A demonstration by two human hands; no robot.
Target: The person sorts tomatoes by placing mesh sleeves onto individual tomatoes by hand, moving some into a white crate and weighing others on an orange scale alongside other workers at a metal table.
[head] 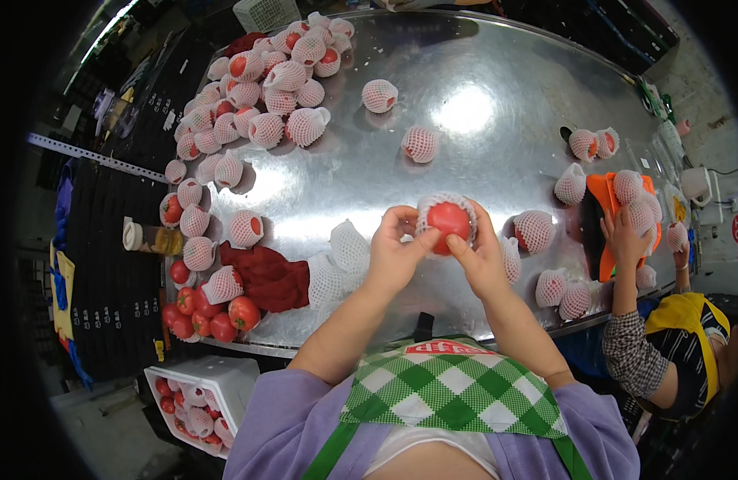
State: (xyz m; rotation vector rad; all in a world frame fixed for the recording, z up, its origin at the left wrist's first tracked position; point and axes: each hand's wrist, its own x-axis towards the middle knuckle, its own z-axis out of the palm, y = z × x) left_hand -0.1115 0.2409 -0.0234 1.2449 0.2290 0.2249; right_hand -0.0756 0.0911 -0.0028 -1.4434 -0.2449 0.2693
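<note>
Between both hands I hold a red tomato [449, 222] partly covered by a white foam net sleeve [432, 201]. My left hand [400, 246] grips its left side and my right hand [482, 252] its right side, both thumbs near the bare red face. Empty foam net sleeves [327, 279] lie on the metal table [345, 180] by my left forearm. A dark red cloth [270, 279] rests to their left. Bare tomatoes [222, 327] cluster at the table's near left corner. One sleeved tomato [510, 260] sits just beyond my right hand, partly hidden by it.
A heap of sleeved tomatoes [285, 76] covers the far left. A white foam box [225, 378] of tomatoes stands below the table's left end. At right, a co-worker's hand [625, 237] touches sleeved tomatoes on an orange tray [599, 192]. A jar [159, 239] stands at the left edge.
</note>
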